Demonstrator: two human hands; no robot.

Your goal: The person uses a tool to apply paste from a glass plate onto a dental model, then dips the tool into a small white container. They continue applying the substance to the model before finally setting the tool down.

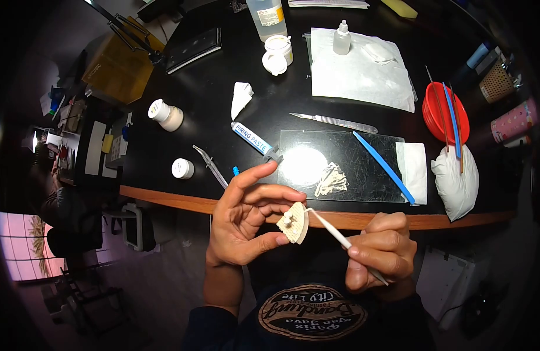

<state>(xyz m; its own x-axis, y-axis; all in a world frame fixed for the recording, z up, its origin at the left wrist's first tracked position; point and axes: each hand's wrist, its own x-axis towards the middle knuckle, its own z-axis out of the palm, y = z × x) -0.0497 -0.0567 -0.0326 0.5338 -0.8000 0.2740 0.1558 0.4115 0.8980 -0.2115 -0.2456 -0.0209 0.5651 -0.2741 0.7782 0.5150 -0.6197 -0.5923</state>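
Note:
Between the thumb and fingers of my left hand (237, 225) is a small cream honeycomb firing tray (297, 230), tilted, its dotted face showing. A small whitish piece (289, 219) stands up from that face; its exact kind is too small to tell. My right hand (387, 254) is closed in a pen grip around a slim white instrument (333, 233) with a thin bent tip. That tip meets or nearly meets the tray's upper edge; contact cannot be made out. Beyond my left fingers lies a firing paste syringe (250, 140).
On the black table, a glass slab (363, 187) carries a whitish paste heap (331, 180) and a blue-handled tool (384, 167). A scalpel (334, 123) lies behind it. Tweezers (210, 167) and jars (182, 169) are at left, a red bowl (434, 120) at right.

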